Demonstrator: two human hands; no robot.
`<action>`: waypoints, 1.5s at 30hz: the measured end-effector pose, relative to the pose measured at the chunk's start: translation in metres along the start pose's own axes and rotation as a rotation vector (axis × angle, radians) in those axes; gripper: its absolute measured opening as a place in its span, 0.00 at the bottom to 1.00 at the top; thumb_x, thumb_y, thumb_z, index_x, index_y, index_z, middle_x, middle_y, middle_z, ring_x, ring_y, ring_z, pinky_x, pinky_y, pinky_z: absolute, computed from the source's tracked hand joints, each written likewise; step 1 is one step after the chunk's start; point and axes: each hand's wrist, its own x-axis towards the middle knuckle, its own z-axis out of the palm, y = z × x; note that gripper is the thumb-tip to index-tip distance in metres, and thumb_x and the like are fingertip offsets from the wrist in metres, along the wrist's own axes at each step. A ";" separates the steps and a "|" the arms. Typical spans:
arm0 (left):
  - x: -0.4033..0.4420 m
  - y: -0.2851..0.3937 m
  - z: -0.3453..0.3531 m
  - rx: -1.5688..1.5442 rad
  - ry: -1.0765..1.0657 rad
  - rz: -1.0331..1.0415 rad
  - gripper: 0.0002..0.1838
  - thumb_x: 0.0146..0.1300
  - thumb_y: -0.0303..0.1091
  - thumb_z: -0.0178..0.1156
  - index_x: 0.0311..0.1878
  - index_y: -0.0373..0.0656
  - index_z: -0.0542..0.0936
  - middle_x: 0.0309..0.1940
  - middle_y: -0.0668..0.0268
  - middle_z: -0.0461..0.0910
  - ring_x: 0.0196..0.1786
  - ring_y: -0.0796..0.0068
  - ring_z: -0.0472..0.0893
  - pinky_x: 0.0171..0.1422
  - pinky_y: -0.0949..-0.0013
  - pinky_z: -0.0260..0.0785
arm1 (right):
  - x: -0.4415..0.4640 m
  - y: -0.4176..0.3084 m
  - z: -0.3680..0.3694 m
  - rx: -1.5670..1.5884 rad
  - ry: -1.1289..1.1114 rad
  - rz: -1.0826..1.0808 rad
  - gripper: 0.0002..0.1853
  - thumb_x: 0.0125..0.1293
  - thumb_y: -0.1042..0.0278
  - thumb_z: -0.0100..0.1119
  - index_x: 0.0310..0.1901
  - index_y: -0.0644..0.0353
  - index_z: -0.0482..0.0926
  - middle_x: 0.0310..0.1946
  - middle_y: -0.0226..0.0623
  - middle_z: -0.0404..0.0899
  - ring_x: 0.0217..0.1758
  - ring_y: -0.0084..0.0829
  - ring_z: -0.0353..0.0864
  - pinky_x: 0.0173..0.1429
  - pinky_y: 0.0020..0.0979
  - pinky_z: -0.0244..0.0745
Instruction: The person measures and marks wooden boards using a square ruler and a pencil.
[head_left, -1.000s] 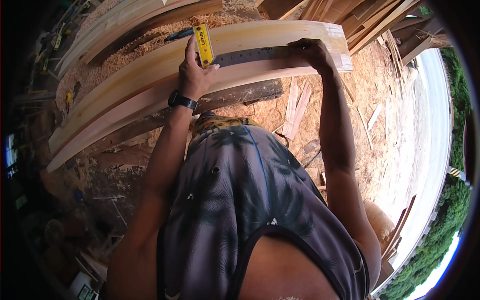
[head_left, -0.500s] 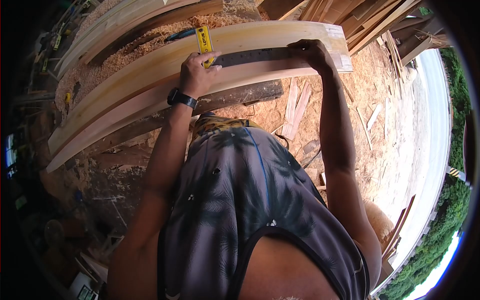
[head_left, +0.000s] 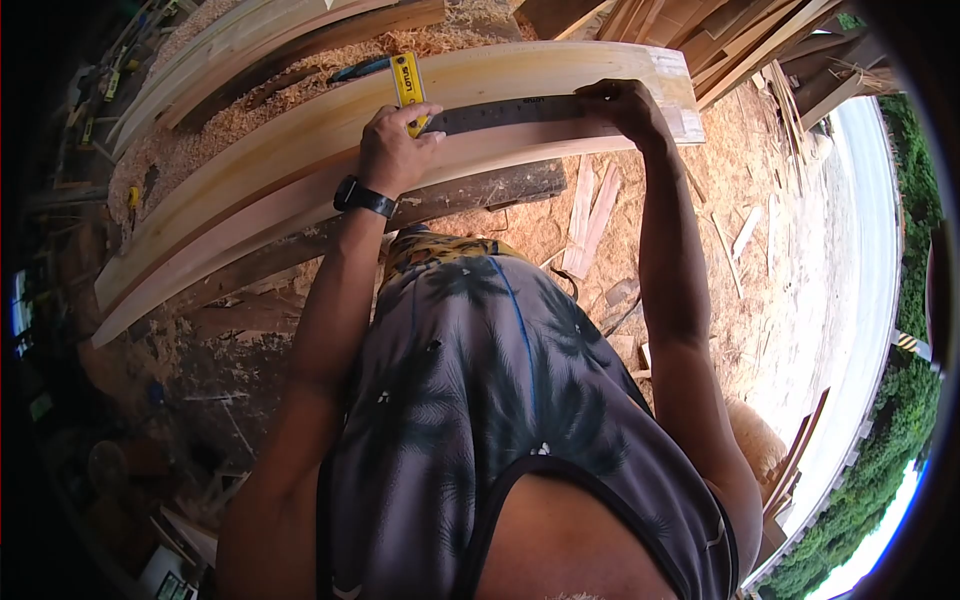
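A try square with a yellow handle and a dark metal blade (head_left: 510,113) lies across two boards stacked or set side by side. My left hand (head_left: 393,148), with a dark watch at the wrist, grips it where handle and blade meet. At the blade's far right end my right hand (head_left: 628,106) is closed, with thumb and fingers pinching the metal. Behind the blade runs the pale, slightly curved board (head_left: 540,68). On my side of it shows a pinkish board (head_left: 480,146), its left end tapering. Part of the square is hidden under my left fingers.
A rough log (head_left: 500,185) supports the boards from below. Wood shavings (head_left: 480,38) lie behind them, with more boards (head_left: 280,45) at the upper left. Stacked offcuts (head_left: 740,45) fill the upper right. Loose strips (head_left: 592,218) lie on the sawdust-covered ground.
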 end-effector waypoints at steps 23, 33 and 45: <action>0.001 0.004 0.003 -0.004 0.029 -0.076 0.19 0.55 0.34 0.78 0.52 0.50 0.90 0.40 0.55 0.86 0.43 0.58 0.87 0.51 0.58 0.80 | 0.003 0.007 0.003 0.038 0.019 0.034 0.13 0.66 0.61 0.73 0.48 0.58 0.92 0.40 0.35 0.92 0.43 0.24 0.87 0.54 0.29 0.80; -0.006 0.019 0.001 0.075 0.093 -0.093 0.20 0.52 0.33 0.79 0.51 0.55 0.91 0.38 0.57 0.83 0.41 0.55 0.86 0.48 0.56 0.80 | -0.001 0.009 0.001 0.193 0.001 0.026 0.12 0.65 0.65 0.74 0.47 0.61 0.92 0.35 0.32 0.91 0.37 0.21 0.86 0.46 0.26 0.81; -0.012 0.024 0.004 0.007 0.180 -0.049 0.19 0.53 0.28 0.77 0.50 0.49 0.90 0.36 0.58 0.81 0.39 0.56 0.84 0.46 0.57 0.77 | -0.005 0.007 -0.002 0.244 -0.018 -0.014 0.10 0.65 0.68 0.73 0.46 0.62 0.92 0.36 0.33 0.91 0.38 0.21 0.86 0.48 0.26 0.80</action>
